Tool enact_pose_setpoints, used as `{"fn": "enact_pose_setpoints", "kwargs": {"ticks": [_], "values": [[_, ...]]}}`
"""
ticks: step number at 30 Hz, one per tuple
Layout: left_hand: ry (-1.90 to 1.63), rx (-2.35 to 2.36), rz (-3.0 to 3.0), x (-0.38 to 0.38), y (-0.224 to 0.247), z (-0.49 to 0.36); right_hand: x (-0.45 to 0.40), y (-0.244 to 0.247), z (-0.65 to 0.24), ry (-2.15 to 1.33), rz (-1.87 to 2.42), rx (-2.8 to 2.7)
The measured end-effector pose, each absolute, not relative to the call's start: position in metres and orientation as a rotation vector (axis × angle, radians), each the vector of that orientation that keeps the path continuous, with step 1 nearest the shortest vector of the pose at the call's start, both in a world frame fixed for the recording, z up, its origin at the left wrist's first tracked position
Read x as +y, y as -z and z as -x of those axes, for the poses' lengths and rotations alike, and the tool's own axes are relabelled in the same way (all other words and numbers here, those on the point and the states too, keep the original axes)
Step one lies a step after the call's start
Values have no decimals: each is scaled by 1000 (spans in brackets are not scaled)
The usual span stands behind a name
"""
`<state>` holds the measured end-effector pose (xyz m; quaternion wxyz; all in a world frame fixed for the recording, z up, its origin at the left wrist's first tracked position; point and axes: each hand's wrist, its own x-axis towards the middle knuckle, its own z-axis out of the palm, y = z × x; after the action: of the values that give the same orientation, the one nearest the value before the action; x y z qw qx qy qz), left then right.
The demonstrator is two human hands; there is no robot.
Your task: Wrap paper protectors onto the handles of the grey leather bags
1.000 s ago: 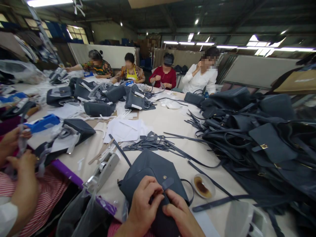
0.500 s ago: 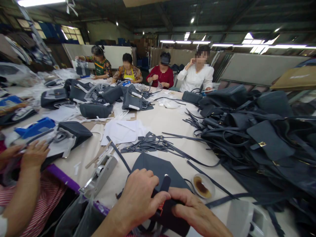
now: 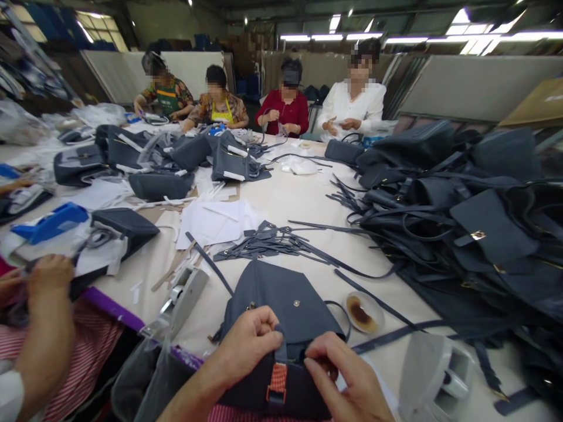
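A dark blue-grey bag (image 3: 275,287) lies on the table right in front of me, its flap facing up with a small round metal fitting. My left hand (image 3: 248,346) pinches the short strap (image 3: 280,353) at the bag's front between thumb and fingers. Below that strap shows an orange-red woven piece with a buckle-like frame (image 3: 277,381). At the flap's lower right edge, my right hand (image 3: 345,369) has thumb and fingers curled together against the bag; its grip is partly hidden.
Strap pieces (image 3: 264,241) and paper sheets (image 3: 211,223) lie beyond the bag. A glue-stained dish (image 3: 363,312) and a tape dispenser (image 3: 431,375) stand right, another dispenser (image 3: 187,299) left. Bags (image 3: 440,205) are heaped at right. A co-worker's hand (image 3: 50,278) works at left; several people sit opposite.
Both hands have moved apart along the bag's front, uncovering the strap and orange-red woven piece. The flap's round fitting now shows uncovered. The view has tilted down slightly.
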<state>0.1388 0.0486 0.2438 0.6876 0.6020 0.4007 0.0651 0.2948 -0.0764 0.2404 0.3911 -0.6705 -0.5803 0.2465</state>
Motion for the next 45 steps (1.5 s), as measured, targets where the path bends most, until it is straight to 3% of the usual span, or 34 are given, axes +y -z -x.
{"fn": "enact_pose_setpoints", "kwargs": {"ticks": [6,13,28,38,45], "values": [[-264,964,-1343,46,-246,-138,-94,-257,-301,-421,1648,-1479],[-314,948,-1219,43,-237,-139,-82,-241,-275,-1205,1728,-873],[-339,952,-1153,39,-229,-139,-59,-234,-273,-1284,1721,-1026],[-333,966,-1148,39,-226,-139,-62,-228,-277,-729,1843,-1675],[-368,1037,-1165,39,-222,-143,-63,-202,-265,-209,1848,-1762]]}}
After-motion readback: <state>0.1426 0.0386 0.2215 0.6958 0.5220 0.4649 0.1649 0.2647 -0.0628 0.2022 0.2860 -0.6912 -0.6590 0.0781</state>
